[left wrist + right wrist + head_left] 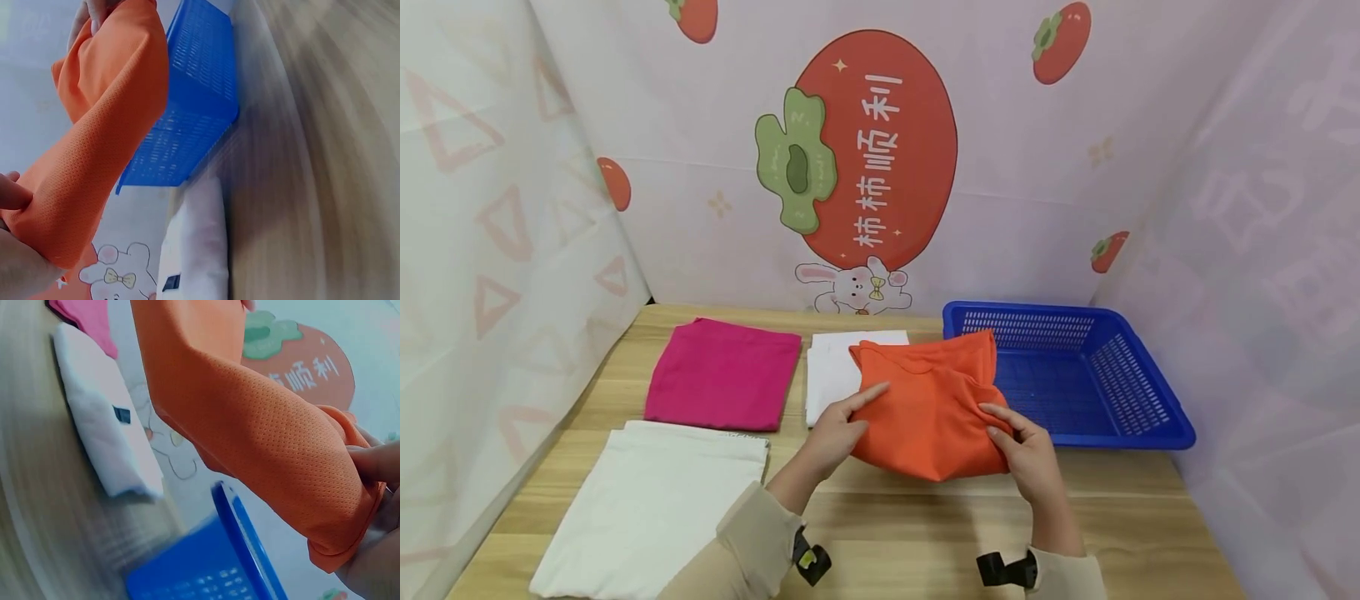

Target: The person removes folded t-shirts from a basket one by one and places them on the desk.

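Note:
Both hands hold up a folded orange shirt [928, 412] made of dotted mesh fabric, above the wooden table. The left hand [833, 437] grips its left side, with the thumb on the near face. On the right side, the right hand [1030, 458] pinches the cloth between thumb and fingers. The shirt sags in the middle, and its lower edge hangs clear of the tabletop in the left wrist view. Behind it lies a folded white cloth [835, 375], partly hidden, with a small dark label [122, 415] showing in the right wrist view.
A blue perforated plastic basket [1150, 442] stands at the back right, partly overlapped by the shirt. A folded magenta cloth [726, 375] lies at the back left. Nearer on the left is a larger folded white cloth [647, 508]. Printed fabric walls [1022, 208] enclose the table [910, 550].

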### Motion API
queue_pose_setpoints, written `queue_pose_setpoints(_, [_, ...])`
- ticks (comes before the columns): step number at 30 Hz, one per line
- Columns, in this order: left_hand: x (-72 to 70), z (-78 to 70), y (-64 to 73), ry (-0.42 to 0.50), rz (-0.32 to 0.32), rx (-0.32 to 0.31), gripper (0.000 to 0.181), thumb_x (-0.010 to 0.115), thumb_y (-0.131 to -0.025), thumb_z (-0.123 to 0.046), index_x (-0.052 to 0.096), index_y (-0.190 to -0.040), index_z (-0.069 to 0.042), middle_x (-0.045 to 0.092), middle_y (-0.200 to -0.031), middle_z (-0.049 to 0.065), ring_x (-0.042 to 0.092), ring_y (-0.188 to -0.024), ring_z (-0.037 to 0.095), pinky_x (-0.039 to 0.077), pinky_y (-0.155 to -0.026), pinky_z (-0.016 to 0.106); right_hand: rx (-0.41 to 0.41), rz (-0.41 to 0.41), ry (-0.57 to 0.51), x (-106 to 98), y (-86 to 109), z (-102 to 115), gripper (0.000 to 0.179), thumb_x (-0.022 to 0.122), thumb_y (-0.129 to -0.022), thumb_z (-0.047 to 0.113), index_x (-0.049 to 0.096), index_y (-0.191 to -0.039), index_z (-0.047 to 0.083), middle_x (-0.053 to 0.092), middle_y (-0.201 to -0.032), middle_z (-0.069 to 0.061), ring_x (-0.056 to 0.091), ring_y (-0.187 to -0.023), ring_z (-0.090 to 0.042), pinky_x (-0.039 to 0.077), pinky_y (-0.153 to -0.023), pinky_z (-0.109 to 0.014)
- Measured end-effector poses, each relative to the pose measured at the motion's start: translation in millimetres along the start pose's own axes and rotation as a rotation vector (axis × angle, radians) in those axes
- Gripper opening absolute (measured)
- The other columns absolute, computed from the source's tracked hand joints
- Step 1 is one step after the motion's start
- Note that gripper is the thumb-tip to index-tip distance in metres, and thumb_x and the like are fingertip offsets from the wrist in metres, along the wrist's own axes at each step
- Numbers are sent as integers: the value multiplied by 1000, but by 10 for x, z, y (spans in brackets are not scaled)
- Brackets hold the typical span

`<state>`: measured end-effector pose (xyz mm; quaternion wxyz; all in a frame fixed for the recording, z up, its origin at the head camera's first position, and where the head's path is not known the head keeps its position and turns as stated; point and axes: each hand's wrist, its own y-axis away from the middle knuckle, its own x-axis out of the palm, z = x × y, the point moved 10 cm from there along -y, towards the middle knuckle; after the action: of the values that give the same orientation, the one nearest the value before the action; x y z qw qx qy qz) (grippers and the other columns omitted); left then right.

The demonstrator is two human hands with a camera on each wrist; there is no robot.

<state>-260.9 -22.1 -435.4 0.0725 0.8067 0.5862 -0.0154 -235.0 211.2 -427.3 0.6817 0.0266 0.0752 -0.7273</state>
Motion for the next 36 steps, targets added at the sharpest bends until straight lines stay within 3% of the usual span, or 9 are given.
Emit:
queue_pose_setpoints(2, [-52, 45, 73, 5, -9, -7, 58, 39, -78, 9, 51, -120, -30, 35, -132, 2, 23, -123, 22, 25, -96, 42, 7, 12, 14, 75, 35, 5, 29, 56, -82, 4, 58, -111, 3, 48, -119, -13, 50, -95, -13, 46, -70, -23])
queue_pose_setpoints(4, [-94, 92, 131, -3, -17, -9, 57, 39, -79, 9, 52, -120, -29, 36, -132, 3, 24, -123, 23, 25, -95, 43, 63, 5, 73, 165, 119, 108, 29, 55, -81, -2, 58, -109, -1, 49, -116, -15, 51, -93, -13, 46, -70, -24])
queue_pose_setpoints(11, [-175, 184, 284, -55, -36, 0, 57, 38, -78, 9, 52, -120, -27, 37, -131, 5, 27, -121, 25, 30, -92, 42, 69, 58, 112, 374, 192, 43, 27, 56, -79, -3, 62, -105, 4, 53, -111, -14, 50, -93, -18, 44, -72, -24])
queue_pose_setpoints(21, [-343, 380, 454, -92, -112, -28, 56, 40, -77, 10, 54, -119, -25, 38, -130, 10, 28, -120, 26, 28, -92, 42, 145, 120, 15, 558, 282, -157, 29, 56, -77, -6, 62, -105, 2, 51, -115, -14, 47, -101, -21, 43, -76, -25])
queue_pose_setpoints(28, [-415, 598, 614, -97, -152, -80, 56, 42, -75, 11, 55, -118, -22, 40, -129, 12, 28, -121, 27, 25, -93, 43, 197, 190, -61, 670, 411, -356, 32, 57, -78, -3, 55, -110, -6, 48, -116, -21, 46, -102, -25, 43, -77, -26])
queue_pose_setpoints(36, [-484, 779, 718, -83, -192, -111, 57, 43, -71, 12, 56, -117, -19, 42, -127, 9, 30, -119, 27, 24, -93, 43, 261, 237, -174, 766, 507, -614, 39, 57, -78, -1, 48, -114, -13, 52, -107, -18, 52, -88, -12, 45, -72, -25])
